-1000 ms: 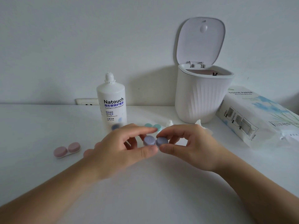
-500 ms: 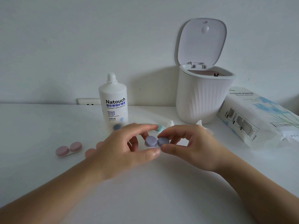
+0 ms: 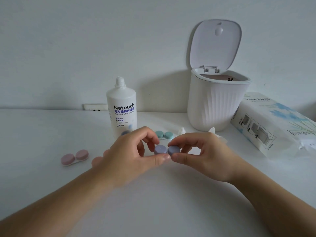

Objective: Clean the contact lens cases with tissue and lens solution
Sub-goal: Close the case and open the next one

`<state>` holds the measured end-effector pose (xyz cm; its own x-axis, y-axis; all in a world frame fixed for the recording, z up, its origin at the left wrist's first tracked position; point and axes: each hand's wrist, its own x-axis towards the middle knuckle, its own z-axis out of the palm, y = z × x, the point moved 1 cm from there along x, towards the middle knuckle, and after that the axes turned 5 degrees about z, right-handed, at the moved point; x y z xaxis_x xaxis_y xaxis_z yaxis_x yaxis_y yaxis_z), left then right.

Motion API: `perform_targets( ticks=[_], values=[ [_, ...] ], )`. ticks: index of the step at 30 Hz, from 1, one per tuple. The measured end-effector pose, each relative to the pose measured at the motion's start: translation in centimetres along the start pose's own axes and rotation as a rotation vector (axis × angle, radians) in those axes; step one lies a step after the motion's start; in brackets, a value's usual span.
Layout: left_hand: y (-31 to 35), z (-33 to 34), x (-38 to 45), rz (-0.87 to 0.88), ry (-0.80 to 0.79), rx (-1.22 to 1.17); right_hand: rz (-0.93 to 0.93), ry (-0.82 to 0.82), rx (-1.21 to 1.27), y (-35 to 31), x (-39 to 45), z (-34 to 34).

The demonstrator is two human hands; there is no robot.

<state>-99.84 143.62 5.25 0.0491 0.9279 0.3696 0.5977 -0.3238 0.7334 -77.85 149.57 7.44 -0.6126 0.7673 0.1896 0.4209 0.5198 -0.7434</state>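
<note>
Both hands meet over the table (image 3: 51, 168) at centre, holding the purple case (image 3: 166, 150) between them. The left hand (image 3: 130, 154) pinches the left cap with thumb below and forefinger curled over the top; the right hand (image 3: 203, 153) pinches the right cap the same way. That paired grip suits twisting: one side can be steadied while the other cap turns, so I judge the step to be unscrewing or tightening a cap, though which I cannot tell.

Everything else sits within easy reach. The solution bottle (image 3: 121, 106) stands at 11 o'clock from the hands, its cap off and nozzle bare, ready to pour; a small white cap (image 3: 181, 130) lies at 1 o'clock. The bin (image 3: 217, 101) at 1 o'clock has its lid up, likely for used tissue. A crumpled tissue (image 3: 216, 134) lies just behind the right hand, and the tissue pack (image 3: 273, 124) lies at 2 o'clock.

Count: three cases, purple in hand, teal case (image 3: 164, 135) at 12 o'clock, pink case (image 3: 74, 157) at 9 o'clock, both capped; one bottle, one bin, one pack, one loose tissue
</note>
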Motion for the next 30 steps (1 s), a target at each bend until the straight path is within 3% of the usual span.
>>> perform_targets(
  ticks=[5, 12, 17, 24, 30],
  values=[
    [0.2, -0.1, -0.08, 0.042, -0.093, -0.011, 0.006, 0.013, 0.007, -0.06, -0.09, -0.14],
    [0.08, -0.19, -0.16, 0.018, 0.006, 0.02, 0.004, -0.009, 0.0, -0.14, -0.1, -0.03],
    [0.29, -0.36, -0.24, 0.059, -0.088, 0.046, 0.005, -0.007, 0.007, -0.03, -0.13, -0.12],
    [0.23, -0.3, -0.15, 0.053, -0.012, 0.073, -0.002, -0.016, 0.013, -0.06, -0.09, -0.02],
    [0.06, -0.57, 0.12, 0.048, -0.078, 0.018, 0.0, -0.03, 0.006, 0.03, -0.04, 0.19]
  ],
)
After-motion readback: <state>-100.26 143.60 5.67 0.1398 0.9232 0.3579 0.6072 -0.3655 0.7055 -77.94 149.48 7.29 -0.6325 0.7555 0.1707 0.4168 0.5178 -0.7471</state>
